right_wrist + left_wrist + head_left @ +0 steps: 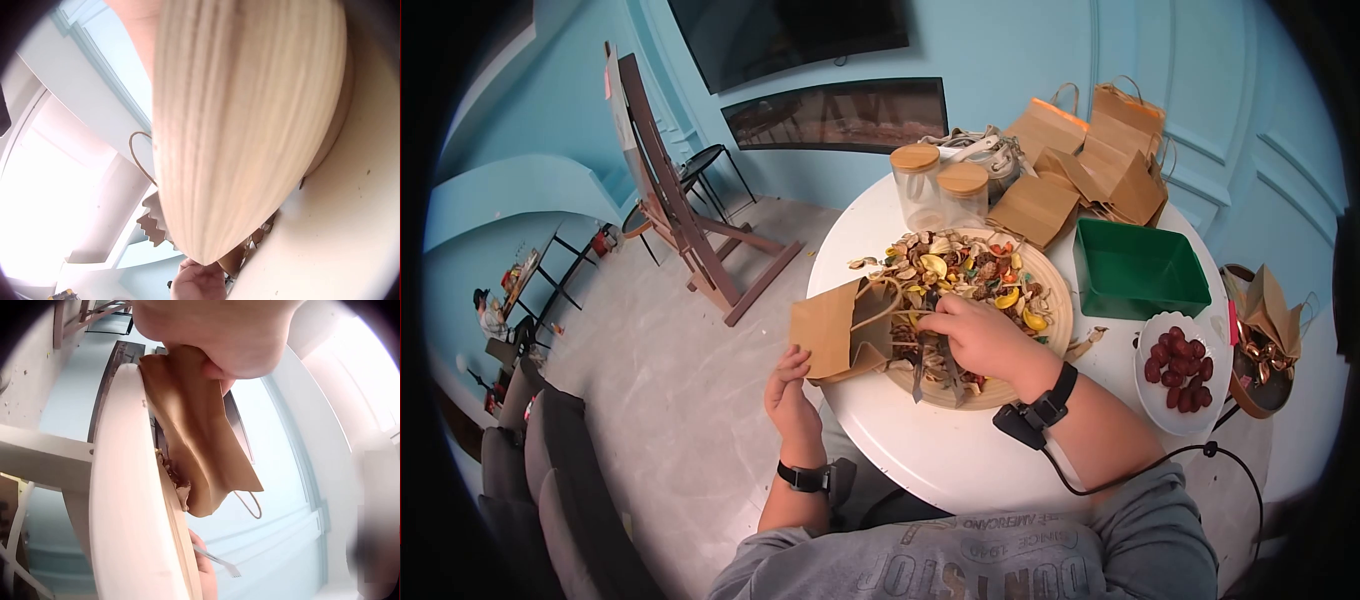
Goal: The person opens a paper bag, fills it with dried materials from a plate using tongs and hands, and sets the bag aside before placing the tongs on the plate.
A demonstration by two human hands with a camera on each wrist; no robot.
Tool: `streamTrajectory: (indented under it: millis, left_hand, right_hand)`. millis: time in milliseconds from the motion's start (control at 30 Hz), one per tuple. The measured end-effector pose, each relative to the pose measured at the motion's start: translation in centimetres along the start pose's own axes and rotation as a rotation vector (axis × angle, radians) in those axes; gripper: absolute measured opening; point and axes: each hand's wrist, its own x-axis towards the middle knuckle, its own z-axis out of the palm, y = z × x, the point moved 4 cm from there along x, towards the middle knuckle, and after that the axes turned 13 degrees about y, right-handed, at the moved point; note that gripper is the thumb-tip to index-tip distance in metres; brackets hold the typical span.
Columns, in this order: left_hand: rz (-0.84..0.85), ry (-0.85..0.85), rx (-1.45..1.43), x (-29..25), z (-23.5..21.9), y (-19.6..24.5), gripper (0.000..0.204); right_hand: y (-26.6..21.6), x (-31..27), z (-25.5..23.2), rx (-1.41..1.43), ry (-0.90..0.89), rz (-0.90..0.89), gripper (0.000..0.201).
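Note:
My left hand [793, 395] grips the closed end of a brown paper bag [820, 330], which lies on its side with its mouth and handles toward the round wooden plate [1055, 350]. The bag [194, 431] hangs over the table edge in the left wrist view, pinched under my left hand [219, 334]. Dried fruit slices and potpourri [933, 265] are heaped on the plate. Over them, my right hand [985, 340] holds a metal fork [219, 561], its tines visible in the left wrist view. The plate's side [244, 125] hides most of that hand in the right wrist view.
Two lidded glass jars [916, 185], several paper bags [1120, 145] and a green box [1140, 270] stand at the table's back and right. Red fruit fills a white plate [1144, 395]. A side basket [1260, 395] stands beyond, an easel [685, 210] at the left.

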Motion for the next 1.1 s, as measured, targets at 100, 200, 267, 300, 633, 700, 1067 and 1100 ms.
streamTrajectory:
  millis: [100, 200, 267, 300, 633, 700, 1067, 1100]
  left_hand:
    - [-0.021, 0.016, 0.000, 0.1, 0.1, 0.0, 0.020]
    - [-0.057, 0.045, -0.016, 0.2, 0.1, -0.1, 0.020]
    - [-0.047, 0.032, -0.001, 0.2, 0.0, -0.2, 0.020]
    - [-0.048, 0.031, -0.001, 0.2, 0.0, -0.1, 0.020]
    - [-0.016, -0.035, 0.139, -0.1, 0.8, 1.2, 0.024]
    - [-0.001, -0.052, 0.164, -0.2, 1.0, 1.4, 0.024]
    - [0.028, -0.040, 0.228, -0.2, 0.9, 0.8, 0.027]
    - [0.027, -0.040, 0.225, -0.2, 1.1, 0.8, 0.027]
  right_hand:
    - [0.0, 0.0, 0.1, -0.007, -0.015, -0.005, 0.041]
    - [-0.3, 0.0, 0.2, -0.034, -0.085, -0.002, 0.044]
    - [-0.3, -0.1, 0.3, -0.050, -0.084, -0.047, 0.045]
    - [-0.3, -0.1, 0.3, -0.050, -0.084, -0.046, 0.045]
    - [-0.6, 0.0, -0.3, 0.065, 0.002, -0.065, 0.039]
    - [-0.7, 0.2, -0.5, 0.103, 0.022, -0.068, 0.042]
    - [0.6, 0.7, -1.5, 0.622, 0.391, 0.266, 0.038]
    - [1.0, 0.3, -2.1, 0.427, 0.470, 0.245, 0.037]
